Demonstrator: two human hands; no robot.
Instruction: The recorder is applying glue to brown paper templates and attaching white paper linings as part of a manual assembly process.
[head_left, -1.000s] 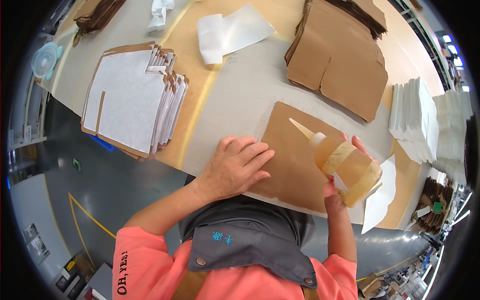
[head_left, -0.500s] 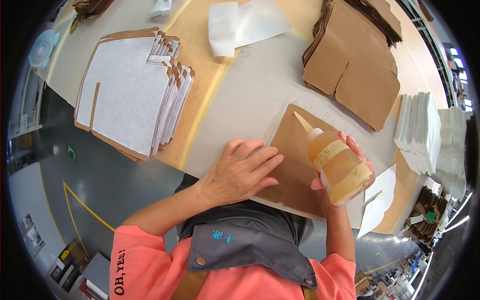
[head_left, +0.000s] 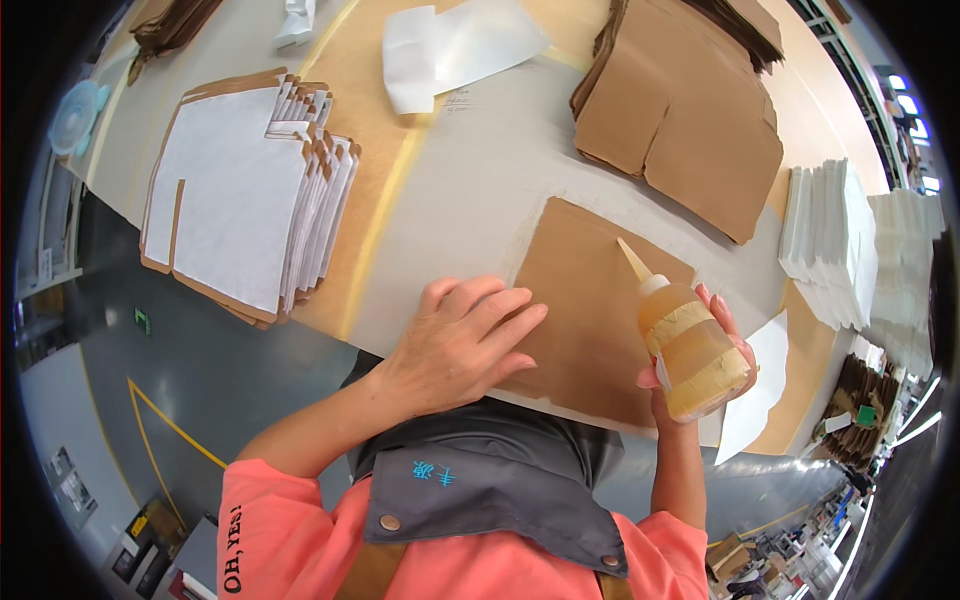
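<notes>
A brown leather-like panel (head_left: pixel 580 320) lies flat on the grey work surface in front of me. My left hand (head_left: pixel 470 335) rests over its left edge, palm down with fingers stretched out and holding nothing. In my right hand (head_left: pixel 735 335) is a squeeze glue bottle (head_left: pixel 685 325), clear with amber contents and bands of tan tape. The bottle is tilted, its pale pointed nozzle aimed up and left over the panel's upper right part. Whether the tip touches the panel I cannot tell. My right fingers wrap around the bottle's far side, partly hidden by it.
A stack of white-faced, brown-edged panels (head_left: pixel 225 200) stands at left. Beyond, at right, lies a pile of brown panels (head_left: pixel 680 120). White sheets (head_left: pixel 825 245) are stacked on the right, near a loose white piece (head_left: pixel 755 385). White paper (head_left: pixel 470 50) lies at the back.
The right hand and bottle have shifted right relative to the panel, so the nozzle moved from near its top left corner toward its upper right. The whole view has shifted slightly.
</notes>
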